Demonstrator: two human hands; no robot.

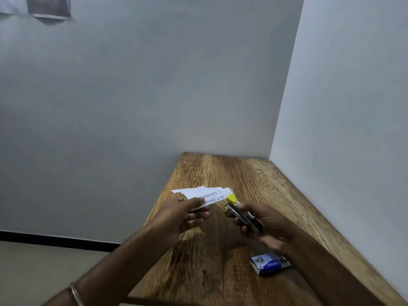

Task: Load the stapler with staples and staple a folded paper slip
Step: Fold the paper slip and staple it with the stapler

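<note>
Nearest the camera, a metal bangle (76, 293) circles the left wrist, the forearm reaching over the near edge of the desk (220, 272). Beyond it the left hand (183, 215) pinches a folded paper slip (204, 195) between thumb and fingers, holding it up off the wood with its free end pointed toward the stapler (240, 214). That end lies right at the stapler's yellow tip, probably so the fold can slide into the mouth; whether it is already between the two halves cannot be told.

The right hand (265, 228) is wrapped around the stapler, fingers curled under and thumb on top, a hold suited to squeezing. The stapler is slim, dark along the body, with a bright metal rail showing and a rounded yellow plastic nose.

The slip is thin white printed paper, ragged along its far edge as if torn. A small blue cardboard staple box (270, 265) rests near the desk's right edge, just behind the right wrist, its tray slid partly out. The desk top is brown wood grain with a dull sheen.
</note>
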